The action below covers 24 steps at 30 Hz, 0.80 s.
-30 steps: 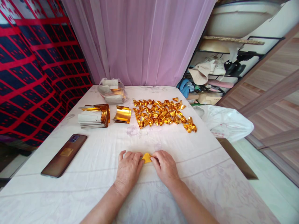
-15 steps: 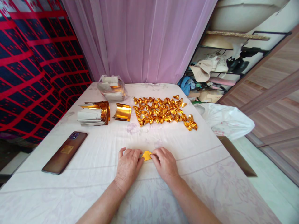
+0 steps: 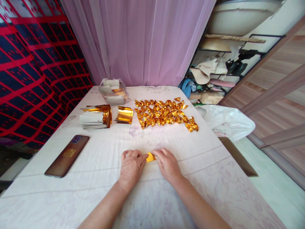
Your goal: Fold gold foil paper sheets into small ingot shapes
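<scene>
Foil (image 3: pixel 150 157) pinched between left hand (image 3: pixel 130 168) and right hand (image 3: pixel 167 165), mid-fold on cloth (image 3: pixel 100 165); firm crease judged needed next.

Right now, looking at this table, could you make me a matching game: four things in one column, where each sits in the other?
1. phone
2. gold paper piece
3. pile of folded gold pieces
4. plastic bag of papers

a. far left corner by the curtain
b. between both hands
c. near left edge, lying flat
d. middle, far side

Pairs: 1-c, 2-b, 3-d, 4-a
</scene>
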Each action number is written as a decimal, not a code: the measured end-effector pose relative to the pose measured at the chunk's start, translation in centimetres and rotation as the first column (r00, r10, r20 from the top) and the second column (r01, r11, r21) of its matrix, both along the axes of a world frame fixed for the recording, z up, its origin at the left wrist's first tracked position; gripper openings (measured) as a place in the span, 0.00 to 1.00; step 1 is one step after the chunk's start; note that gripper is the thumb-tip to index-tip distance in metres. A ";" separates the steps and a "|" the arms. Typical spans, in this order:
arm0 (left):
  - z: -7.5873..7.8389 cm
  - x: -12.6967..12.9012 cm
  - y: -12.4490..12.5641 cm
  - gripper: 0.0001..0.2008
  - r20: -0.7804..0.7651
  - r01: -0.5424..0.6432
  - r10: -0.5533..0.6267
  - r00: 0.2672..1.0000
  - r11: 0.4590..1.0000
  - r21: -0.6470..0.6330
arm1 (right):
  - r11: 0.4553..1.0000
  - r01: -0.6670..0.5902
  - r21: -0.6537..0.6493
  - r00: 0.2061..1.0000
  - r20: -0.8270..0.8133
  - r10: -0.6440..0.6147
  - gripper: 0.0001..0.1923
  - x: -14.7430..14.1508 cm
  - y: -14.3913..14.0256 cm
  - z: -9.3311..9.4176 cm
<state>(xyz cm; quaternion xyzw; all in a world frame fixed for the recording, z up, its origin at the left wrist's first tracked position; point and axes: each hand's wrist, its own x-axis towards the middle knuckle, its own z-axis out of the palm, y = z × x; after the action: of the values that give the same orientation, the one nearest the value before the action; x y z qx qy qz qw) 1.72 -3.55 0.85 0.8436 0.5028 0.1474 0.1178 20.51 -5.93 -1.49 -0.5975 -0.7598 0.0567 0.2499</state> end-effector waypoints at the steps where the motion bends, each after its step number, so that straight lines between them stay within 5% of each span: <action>1: 0.0 0.0 0.0 0.12 -0.004 0.000 0.000 1.000 1.000 0.001 | 1.000 -0.013 -0.003 0.998 0.054 0.013 0.16 0.0 0.0 0.1; 13: 0.1 0.2 -0.1 0.10 -0.005 -0.008 0.008 1.000 1.000 0.022 | 0.994 -0.083 -0.076 0.899 0.424 0.108 0.15 -1.3 0.6 2.0; 24: 0.0 0.0 0.1 0.09 -0.004 0.002 -0.002 1.000 0.999 0.038 | 0.993 -0.113 -0.016 0.913 0.392 0.110 0.18 0.0 -0.3 0.8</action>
<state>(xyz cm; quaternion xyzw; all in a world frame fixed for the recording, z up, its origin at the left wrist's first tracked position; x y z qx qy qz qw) 1.75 -3.49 0.86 0.8465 0.4992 0.1553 0.1008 20.47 -6.19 -0.70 -0.5515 -0.8275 -0.0524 0.0911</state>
